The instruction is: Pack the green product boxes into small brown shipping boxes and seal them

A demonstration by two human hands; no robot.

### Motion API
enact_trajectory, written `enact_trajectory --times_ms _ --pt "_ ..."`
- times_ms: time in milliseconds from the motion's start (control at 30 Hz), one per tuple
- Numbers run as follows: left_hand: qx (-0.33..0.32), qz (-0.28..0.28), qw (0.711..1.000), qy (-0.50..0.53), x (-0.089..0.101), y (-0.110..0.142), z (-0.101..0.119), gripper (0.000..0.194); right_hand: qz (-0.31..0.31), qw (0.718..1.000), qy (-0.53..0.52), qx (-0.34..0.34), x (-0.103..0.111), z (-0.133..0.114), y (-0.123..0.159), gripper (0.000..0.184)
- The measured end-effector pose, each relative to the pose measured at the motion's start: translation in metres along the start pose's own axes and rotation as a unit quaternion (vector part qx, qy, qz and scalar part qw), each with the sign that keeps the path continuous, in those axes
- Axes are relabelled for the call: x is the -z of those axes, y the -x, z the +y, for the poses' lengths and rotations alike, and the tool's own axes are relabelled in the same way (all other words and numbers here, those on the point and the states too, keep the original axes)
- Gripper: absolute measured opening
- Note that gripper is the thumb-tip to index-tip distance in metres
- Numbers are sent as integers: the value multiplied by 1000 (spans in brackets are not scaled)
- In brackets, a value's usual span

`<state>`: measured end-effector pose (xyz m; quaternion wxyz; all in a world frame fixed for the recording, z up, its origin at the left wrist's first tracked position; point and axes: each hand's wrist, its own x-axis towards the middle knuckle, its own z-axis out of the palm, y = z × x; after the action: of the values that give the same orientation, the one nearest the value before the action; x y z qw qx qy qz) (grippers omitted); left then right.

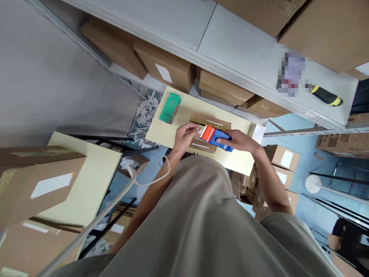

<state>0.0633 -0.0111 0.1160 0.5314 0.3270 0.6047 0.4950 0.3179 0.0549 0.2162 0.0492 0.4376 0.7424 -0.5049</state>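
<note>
My right hand (236, 139) is wrapped round a blue and red tape dispenser (212, 134), its red front end pointing left. My left hand (185, 136) is just left of that front end, fingertips pinched together. What they pinch, if anything, is too small to make out. Below the dispenser lies a small cardboard box (211, 118) on the cream table (242, 163), partly hidden by the tool and my hands. A green box (170, 107) rests near the table's far left corner.
Above the table runs a grey shelf (173, 23) with large cartons, a pixelated item and a black and yellow handled tool (327, 95). A second table (83, 177) with a carton (40, 188) stands left. Stacked boxes (284, 157) are at right. A white curved pole (109, 211) crosses the lower left.
</note>
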Motion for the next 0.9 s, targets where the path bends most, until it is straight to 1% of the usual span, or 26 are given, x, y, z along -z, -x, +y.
enact_trajectory --times_ms 167,233,333,433,533,700,800,900 --pt "12 19 999 30 9 -11 6 46 -53 998 4 -46 34 -14 -10 67" --pt "12 45 998 42 18 -19 4 43 -67 996 14 -60 44 -15 -14 66" --pt "7 88 995 54 37 -30 -1 37 -78 994 38 -73 58 -14 -18 65" --pt "7 90 994 59 49 -42 -8 33 -83 992 51 -78 66 -10 -26 68" --pt "24 92 994 55 50 -53 -19 29 -94 991 54 -83 66 -2 -41 72" --pt "69 119 989 46 44 -64 -44 21 -123 987 37 -99 49 17 -67 77" --pt "84 125 988 33 46 -67 -60 24 -133 985 28 -107 37 25 -77 80" --pt "103 129 986 27 46 -69 -74 35 -117 986 49 -107 27 28 -83 81"
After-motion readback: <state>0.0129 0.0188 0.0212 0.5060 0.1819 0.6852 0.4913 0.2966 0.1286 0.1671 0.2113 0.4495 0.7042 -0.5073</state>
